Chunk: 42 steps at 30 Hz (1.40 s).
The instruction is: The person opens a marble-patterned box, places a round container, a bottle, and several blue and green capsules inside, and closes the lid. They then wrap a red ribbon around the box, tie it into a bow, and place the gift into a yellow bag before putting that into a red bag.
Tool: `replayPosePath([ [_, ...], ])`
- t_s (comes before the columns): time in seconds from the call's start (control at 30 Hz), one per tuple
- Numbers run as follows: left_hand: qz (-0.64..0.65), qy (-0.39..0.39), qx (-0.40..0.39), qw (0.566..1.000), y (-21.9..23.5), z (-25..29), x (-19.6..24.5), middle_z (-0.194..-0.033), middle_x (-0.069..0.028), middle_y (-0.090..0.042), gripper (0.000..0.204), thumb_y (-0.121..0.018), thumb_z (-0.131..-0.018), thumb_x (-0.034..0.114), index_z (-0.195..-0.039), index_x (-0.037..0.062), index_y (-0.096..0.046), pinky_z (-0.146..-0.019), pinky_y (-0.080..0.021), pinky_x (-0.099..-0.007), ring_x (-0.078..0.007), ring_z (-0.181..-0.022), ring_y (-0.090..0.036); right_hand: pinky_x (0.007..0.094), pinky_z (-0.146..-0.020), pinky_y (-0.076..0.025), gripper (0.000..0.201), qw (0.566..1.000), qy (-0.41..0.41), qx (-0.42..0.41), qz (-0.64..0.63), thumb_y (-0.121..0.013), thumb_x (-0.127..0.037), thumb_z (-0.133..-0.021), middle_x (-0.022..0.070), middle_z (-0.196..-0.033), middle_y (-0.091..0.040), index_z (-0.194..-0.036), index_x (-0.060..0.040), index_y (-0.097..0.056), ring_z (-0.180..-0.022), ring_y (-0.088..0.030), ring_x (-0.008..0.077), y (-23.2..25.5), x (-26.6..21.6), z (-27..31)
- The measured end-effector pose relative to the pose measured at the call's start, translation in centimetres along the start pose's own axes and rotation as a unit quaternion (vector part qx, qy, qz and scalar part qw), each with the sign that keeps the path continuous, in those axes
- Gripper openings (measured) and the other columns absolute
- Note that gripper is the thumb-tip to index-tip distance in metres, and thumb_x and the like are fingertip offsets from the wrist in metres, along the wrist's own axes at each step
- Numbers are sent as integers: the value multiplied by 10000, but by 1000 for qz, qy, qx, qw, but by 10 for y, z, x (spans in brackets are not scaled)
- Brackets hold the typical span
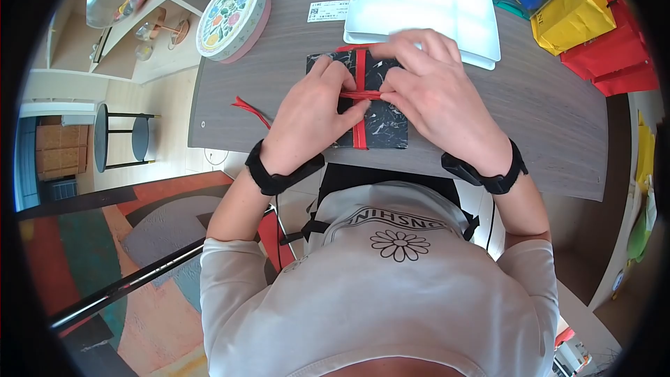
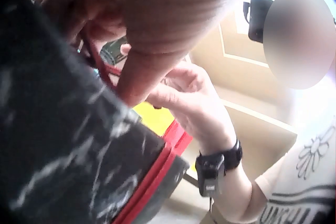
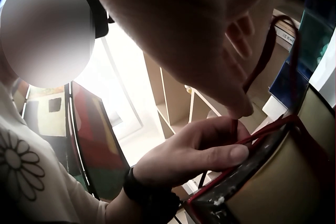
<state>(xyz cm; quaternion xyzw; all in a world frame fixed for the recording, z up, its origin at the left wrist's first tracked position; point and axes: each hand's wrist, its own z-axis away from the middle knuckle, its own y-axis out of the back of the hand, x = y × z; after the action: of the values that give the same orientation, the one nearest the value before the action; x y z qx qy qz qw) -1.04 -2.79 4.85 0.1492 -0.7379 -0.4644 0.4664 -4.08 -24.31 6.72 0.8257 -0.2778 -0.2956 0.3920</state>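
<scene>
A black, white-veined book-like block [image 1: 387,126] with cream sides lies on the grey wood-grain table [image 1: 244,132]. Red ribbon [image 1: 360,136] runs across it front to back and sideways, crossing near the middle of the top. At the crossing my left hand [image 1: 317,101] pinches the ribbon between thumb and fingers, its fingertips close over the cover. From the other side my right hand [image 1: 440,94] pinches a ribbon strand between thumb and index finger, the other fingers raised. A ribbon loop [image 3: 270,35] stands up beyond the right hand in the right wrist view.
A loose ribbon end [image 1: 248,107] lies left of the left wrist. Behind the block stand a white compartment tray [image 1: 426,0], a printed label [image 1: 328,12] and a round floral box [image 1: 234,21]. Yellow [image 1: 572,7] and red bags [image 1: 607,63] are at the right edge.
</scene>
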Motion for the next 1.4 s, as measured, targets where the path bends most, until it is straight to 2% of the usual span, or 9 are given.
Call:
replayPosePath([
  [0.17, -78, -18, -24, 996, 4, -5, 10, -865, -175, -607, 258, -740, -752, 126, -897, -24, -587, -734, -528, -428, -361, -836, -640, 397, -715, -514, 114, 988, -35, -134, -62, -630, -89, -845, 84, -849, -590, -941, -42, -669, -844, -639, 282, 1, -1, 12],
  [0.37, -118, -43, -2, 992, -1, -4, 15, -839, -165, -612, 197, -695, -740, 68, -850, -8, -550, -684, -502, -458, -373, -775, -627, 391, -611, -515, 333, 992, -20, -119, -30, -632, -32, -809, 73, -807, -576, -1128, -100, -696, -738, -632, 279, -15, -4, 21],
  [0.7, -300, -63, 47, 951, -10, 10, 40, -757, -113, -577, 263, -682, -678, -13, -885, 22, -525, -593, -546, -336, -248, -737, -670, 345, -596, -523, 286, 991, -31, -121, 39, -614, -79, -836, 73, -787, -609, -1109, -61, -697, -711, -658, 223, -15, -16, 24],
  [0.9, -351, -34, 20, 935, -18, 10, 50, -812, -110, -580, 309, -685, -734, -1, -996, 11, -521, -621, -545, -343, -281, -767, -666, 342, -585, -514, 304, 991, -37, -115, 59, -616, -63, -823, 63, -774, -612, -1120, -38, -675, -704, -663, 220, -18, -17, 26],
  [1.0, -330, -88, 59, 938, -14, 8, 45, -763, -91, -598, 240, -639, -721, -8, -932, 23, -528, -578, -530, -314, -227, -716, -672, 345, -588, -513, 292, 991, -48, -109, 51, -612, -61, -824, 64, -775, -619, -1108, -27, -670, -711, -670, 222, -18, -19, 27],
  [1.13, -10, 32, -22, 999, 0, -2, 20, -936, -121, -684, 230, -608, -817, -33, -1037, -22, -539, -672, -528, -328, -249, -799, -690, 338, -590, -508, 296, 991, -45, -109, 62, -612, -63, -833, 69, -781, -626, -1120, -17, -669, -724, -678, 216, -16, -21, 28],
  [1.2, 290, 74, -52, 953, 2, -7, -3, -919, -87, -664, 268, -635, -824, -28, -1079, -18, -554, -738, -526, -288, -161, -823, -652, 337, -599, -509, 325, 989, -40, -118, 76, -606, -65, -834, 67, -792, -608, -1149, -19, -668, -729, -669, 212, -17, -23, 29],
  [1.23, 314, 117, -94, 937, 9, -9, -11, -1015, -47, -665, 323, -635, -830, -56, -1139, -12, -557, -860, -501, -254, -106, -947, -624, 338, -608, -511, 351, 988, -42, -121, 85, -601, -68, -830, 65, -802, -587, -1172, -25, -667, -730, -658, 211, -18, -24, 28],
  [1.4, 377, 137, -132, 906, 18, -11, -8, -998, -62, -666, 315, -689, -863, 1, -1151, -12, -561, -833, -511, -251, -90, -925, -621, 330, -634, -515, 385, 984, -40, -127, 120, -598, -72, -824, 63, -811, -567, -1201, -30, -666, -728, -646, 210, -22, -29, 27],
])
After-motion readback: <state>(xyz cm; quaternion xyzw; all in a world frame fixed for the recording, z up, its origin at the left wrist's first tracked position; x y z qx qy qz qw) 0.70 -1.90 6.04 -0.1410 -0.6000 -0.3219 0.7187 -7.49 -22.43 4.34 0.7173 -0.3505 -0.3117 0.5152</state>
